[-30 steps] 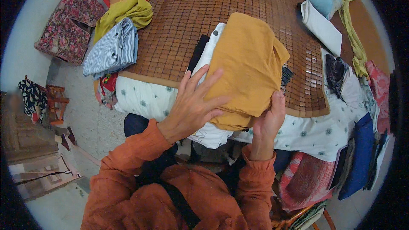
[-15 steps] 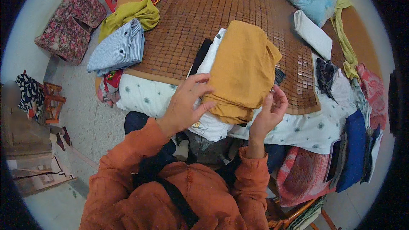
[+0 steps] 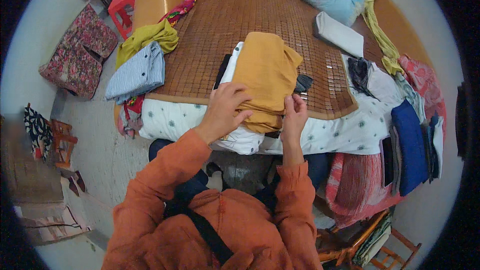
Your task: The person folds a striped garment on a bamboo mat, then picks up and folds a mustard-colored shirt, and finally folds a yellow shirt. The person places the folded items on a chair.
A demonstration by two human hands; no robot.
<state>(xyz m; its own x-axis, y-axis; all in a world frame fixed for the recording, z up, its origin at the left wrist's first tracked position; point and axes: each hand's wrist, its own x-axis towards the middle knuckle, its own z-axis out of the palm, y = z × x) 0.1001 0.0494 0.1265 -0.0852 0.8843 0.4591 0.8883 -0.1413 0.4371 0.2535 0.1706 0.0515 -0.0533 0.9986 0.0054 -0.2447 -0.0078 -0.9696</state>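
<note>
Mustard cloth, plain — brown mat, gridded — blue-white striped shirt, orange sleeves

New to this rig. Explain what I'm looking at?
There's no robot: these are a person's bare hands, seen from above by the left of two fisheye cameras worn on the head. That lens bends straight edges near the rim.

In front is a brown tiled mat over a white patterned sheet. Nearest the hands lies a folded mustard cloth, with a white cloth showing beneath it. A striped folded garment sits off to the left.

The left hand touches the mustard cloth's left side, thumb and fingers apart. The right hand is curled at its right edge; whether it grips is unclear.
</note>
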